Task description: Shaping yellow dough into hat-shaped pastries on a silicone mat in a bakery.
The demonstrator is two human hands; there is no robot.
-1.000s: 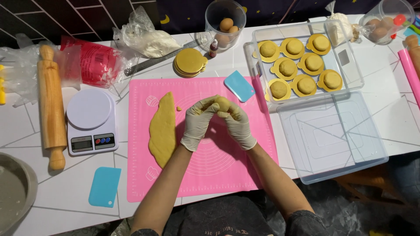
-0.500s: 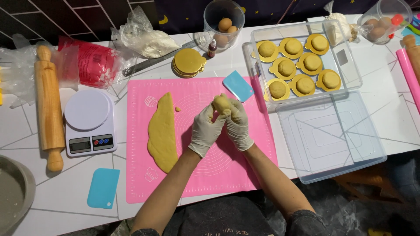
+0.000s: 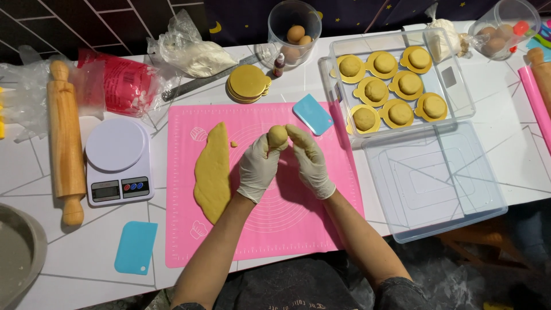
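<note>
A small ball of yellow dough (image 3: 278, 136) is held just above the middle of the pink mat (image 3: 344, 229), near the centre of the frame. It is pinched between the fingertips of both gloved hands: the left hand (image 3: 258, 169) cups it from the lower left, and the right hand (image 3: 310, 161) presses against it from the right. The grip of each hand is closed on the ball, fingers curled around it.

To the left of the hands, a long flat slab of dough (image 3: 212, 172) lies on the mat, with a tiny crumb (image 3: 233, 144) just beside its upper end. A blue scraper (image 3: 313, 114) rests at the mat's upper edge, right of centre. Above the mat a stack of round gold cards (image 3: 248, 84) is seen, and beyond it a clear cup with eggs (image 3: 295, 28).

In the upper right, a clear tray (image 3: 459, 92) holds seven dough balls, each on a gold card. Its clear lid (image 3: 436, 178) lies just below it on the white surface (image 3: 516, 166).

At the left, a white kitchen scale (image 3: 117, 161) stands beside a wooden rolling pin (image 3: 65, 138). A second blue scraper (image 3: 135, 247) lies in the lower left, near the rim of a metal bowl (image 3: 17, 252). A red plastic bag (image 3: 126, 80) and a clear bag of white dough (image 3: 192, 54) are placed along the upper left.
</note>
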